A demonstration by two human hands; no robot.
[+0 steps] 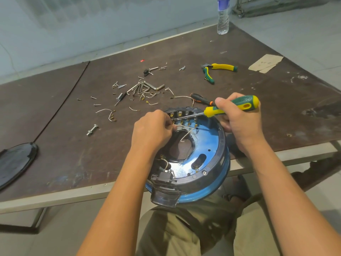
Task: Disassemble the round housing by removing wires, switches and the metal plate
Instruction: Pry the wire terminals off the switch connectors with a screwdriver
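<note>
Round housing (220,159), open side up, at the near edge of the table (184,52), its near part overhanging the edge above the person's lap. Inside lies the blue metal plate (207,139); a row of switches (181,114) lines the far rim, small and hard to make out singly. The left hand (153,130) pinches a white wire (186,134) over the central opening, and its fingertips are mostly hidden behind its knuckles. The right hand (239,119) grips the green-and-yellow screwdriver (238,106). The shaft reaches across to the switches, and its tip is lost beside the left hand. Mid-table: cut wire pieces (105,110), loose screws (118,85), hex keys (145,87), a second screwdriver (201,99) partly behind the right thumb, and pliers (217,70). At the far corner stands a bottle (223,15), its top cut off by the frame. At the left edge lies a black lid (16,161), also cut off.
</note>
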